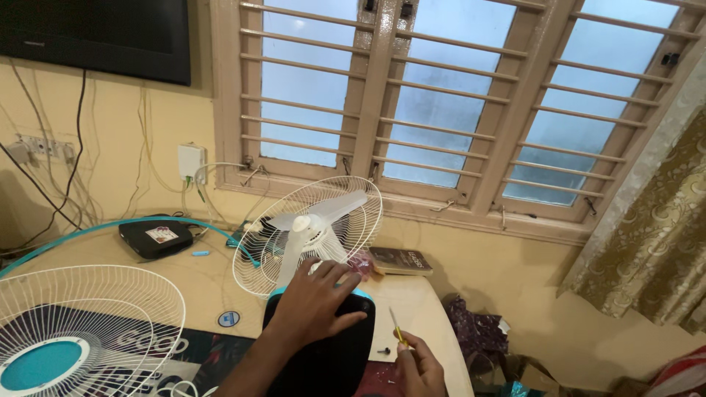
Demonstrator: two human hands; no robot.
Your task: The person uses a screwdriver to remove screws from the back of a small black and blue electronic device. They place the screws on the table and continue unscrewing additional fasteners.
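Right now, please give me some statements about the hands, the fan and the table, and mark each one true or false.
1. The left hand rests on the fan's black motor housing. True.
2. The right hand holds a hammer. False: it holds a yellow screwdriver.
3. The front grille lies detached on the table. True.
4. The fan blades are removed. False: they sit in the rear grille.
5. A small screw lies by the right hand. True.
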